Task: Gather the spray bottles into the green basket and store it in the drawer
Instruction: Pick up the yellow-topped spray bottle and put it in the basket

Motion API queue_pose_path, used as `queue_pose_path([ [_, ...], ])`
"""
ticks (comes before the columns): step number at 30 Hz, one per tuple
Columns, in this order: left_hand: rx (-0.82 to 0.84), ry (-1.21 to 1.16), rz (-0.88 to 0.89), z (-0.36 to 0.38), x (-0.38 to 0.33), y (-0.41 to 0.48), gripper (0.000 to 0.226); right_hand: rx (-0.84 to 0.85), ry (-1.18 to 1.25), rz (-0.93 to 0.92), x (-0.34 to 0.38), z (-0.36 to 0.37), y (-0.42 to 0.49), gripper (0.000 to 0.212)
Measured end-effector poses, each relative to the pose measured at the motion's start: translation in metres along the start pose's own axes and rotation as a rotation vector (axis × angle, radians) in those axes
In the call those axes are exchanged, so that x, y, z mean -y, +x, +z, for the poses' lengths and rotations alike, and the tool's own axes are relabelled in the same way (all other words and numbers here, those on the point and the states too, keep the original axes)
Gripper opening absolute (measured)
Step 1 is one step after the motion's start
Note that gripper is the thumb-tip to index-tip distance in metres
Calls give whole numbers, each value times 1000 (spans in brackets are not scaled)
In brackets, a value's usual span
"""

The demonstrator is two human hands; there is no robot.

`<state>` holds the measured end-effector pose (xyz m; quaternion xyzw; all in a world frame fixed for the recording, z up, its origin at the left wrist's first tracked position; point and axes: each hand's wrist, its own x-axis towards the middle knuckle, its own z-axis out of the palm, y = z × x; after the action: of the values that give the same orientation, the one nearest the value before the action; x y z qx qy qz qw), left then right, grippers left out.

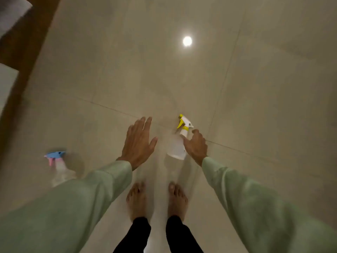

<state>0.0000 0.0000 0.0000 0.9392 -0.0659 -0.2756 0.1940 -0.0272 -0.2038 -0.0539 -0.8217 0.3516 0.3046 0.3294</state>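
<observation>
Dim, blurry, lamp glare (187, 41) on floor (255, 88)

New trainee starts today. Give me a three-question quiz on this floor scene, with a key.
1. True or false: the right hand is reaching at the yellow-trigger spray bottle.
2. Which colour is the head of the spray bottle near the left sleeve? A) red B) blue and pink C) black
3. Fill in: the left hand is open and holds ____.

Key
1. True. The fingers are at the bottle's neck, though a closed grip is not visible.
2. B
3. Nothing. Both bottles stand on the tiled floor, and no green basket is in view.
</observation>
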Motion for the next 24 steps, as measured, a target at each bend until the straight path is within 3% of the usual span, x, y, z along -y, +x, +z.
queue_pose_path([
  [4, 41, -24, -5, 64, 26, 44, 71, 103, 295, 218, -16, 47, 58, 55],
  [6, 33, -50, -21, 88, 38, 54, 71, 93, 378, 242, -22, 68, 72, 47],
  [13, -15, -166, -111, 78, 54, 14, 71, 7, 348, 79, -3, 71, 43, 32],
  [24, -298, -377, -416, -61, 95, -206, 68, 183, 161, -302, 110, 51, -174, 28],
])
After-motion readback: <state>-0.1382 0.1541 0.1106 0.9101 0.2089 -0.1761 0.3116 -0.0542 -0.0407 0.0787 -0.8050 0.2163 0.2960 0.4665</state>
